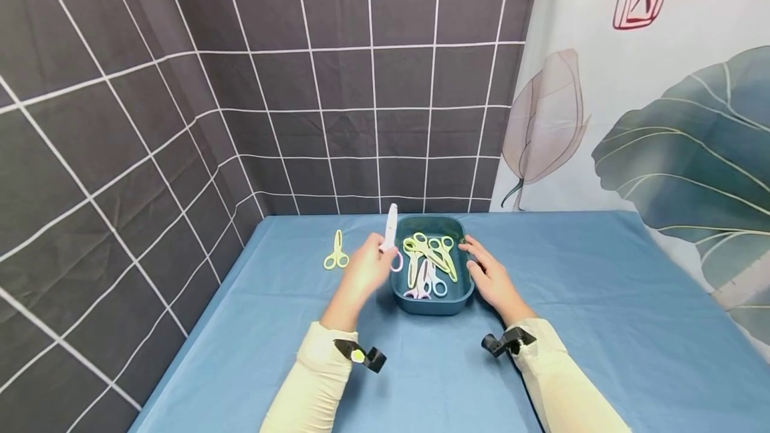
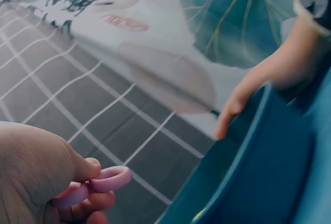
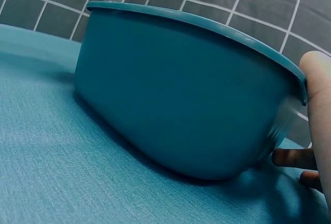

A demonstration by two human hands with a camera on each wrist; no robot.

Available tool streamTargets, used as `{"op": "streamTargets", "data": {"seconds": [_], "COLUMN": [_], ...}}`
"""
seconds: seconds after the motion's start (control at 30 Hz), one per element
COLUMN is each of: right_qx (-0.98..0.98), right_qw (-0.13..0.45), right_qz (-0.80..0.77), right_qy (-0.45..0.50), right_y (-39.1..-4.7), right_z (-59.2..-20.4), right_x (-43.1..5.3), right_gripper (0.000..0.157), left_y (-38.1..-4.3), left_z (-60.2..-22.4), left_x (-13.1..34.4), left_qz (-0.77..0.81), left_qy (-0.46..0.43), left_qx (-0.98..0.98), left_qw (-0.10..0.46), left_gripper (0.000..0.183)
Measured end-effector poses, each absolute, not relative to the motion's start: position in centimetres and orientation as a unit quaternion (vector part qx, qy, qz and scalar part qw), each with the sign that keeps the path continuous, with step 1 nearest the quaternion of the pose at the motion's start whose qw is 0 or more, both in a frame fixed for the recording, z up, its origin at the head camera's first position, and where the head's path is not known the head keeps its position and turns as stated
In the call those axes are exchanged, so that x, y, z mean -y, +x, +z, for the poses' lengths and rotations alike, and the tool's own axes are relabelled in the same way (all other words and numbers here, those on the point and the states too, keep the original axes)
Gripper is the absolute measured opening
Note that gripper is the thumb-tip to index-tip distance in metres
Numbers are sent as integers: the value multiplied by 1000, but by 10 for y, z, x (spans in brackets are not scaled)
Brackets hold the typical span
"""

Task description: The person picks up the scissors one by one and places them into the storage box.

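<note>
My left hand pinches a pair of pink-handled scissors by the handles, with the white blade end pointing up. In the left wrist view the pink finger loops stick out between thumb and fingers. This hand is beside the left rim of a dark teal plastic bin. Inside the bin lie several scissors: yellow-green ones, pale pink ones and a light blue pair. My right hand rests against the bin's right side, fingertips at the rim and on the outer wall.
One yellow-green pair of scissors lies on the blue tablecloth, left of my left hand. A dark tile-patterned curtain hangs behind and to the left. A white leaf-print curtain covers the right side.
</note>
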State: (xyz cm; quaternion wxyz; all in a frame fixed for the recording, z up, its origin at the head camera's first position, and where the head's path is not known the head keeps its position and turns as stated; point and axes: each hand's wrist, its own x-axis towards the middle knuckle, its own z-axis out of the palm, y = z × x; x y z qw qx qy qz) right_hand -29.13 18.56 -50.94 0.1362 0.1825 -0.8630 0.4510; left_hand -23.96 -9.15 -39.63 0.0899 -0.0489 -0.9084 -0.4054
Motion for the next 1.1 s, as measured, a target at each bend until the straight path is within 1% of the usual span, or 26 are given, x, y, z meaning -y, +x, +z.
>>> {"op": "streamTargets", "data": {"seconds": [0.13, 0.23, 0.33, 0.43, 0.53, 0.63, 0.8, 1.1], "right_qx": [864, 863, 863, 857, 855, 856, 853, 853], "right_qw": [135, 137, 141, 148, 152, 154, 152, 156], "right_qz": [450, 451, 450, 457, 459, 455, 459, 458], "right_qy": [181, 181, 183, 186, 187, 191, 196, 196], "right_y": [-292, -293, -293, -292, -292, -294, -294, -294], "right_z": [-509, -510, -513, -516, -516, -516, -513, -512], "right_x": [-187, -186, -183, -181, -182, -182, -183, -187], "right_gripper": [41, 40, 40, 39, 39, 39, 39, 40], "left_y": [-241, -244, -248, -252, -255, -260, -267, -275], "left_z": [-403, -412, -423, -434, -441, -444, -446, -448], "left_x": [67, 51, 37, 26, 17, 11, 1, -13], "left_qz": [-356, -301, -239, -203, -190, -191, -212, -215], "left_qy": [-71, -77, -75, -76, -75, -69, -69, -56], "left_qx": [926, 943, 961, 972, 978, 979, 974, 973], "left_qw": [106, 121, 118, 86, 45, 11, -32, -62], "left_gripper": [18, 22, 23, 23, 27, 30, 28, 28]}}
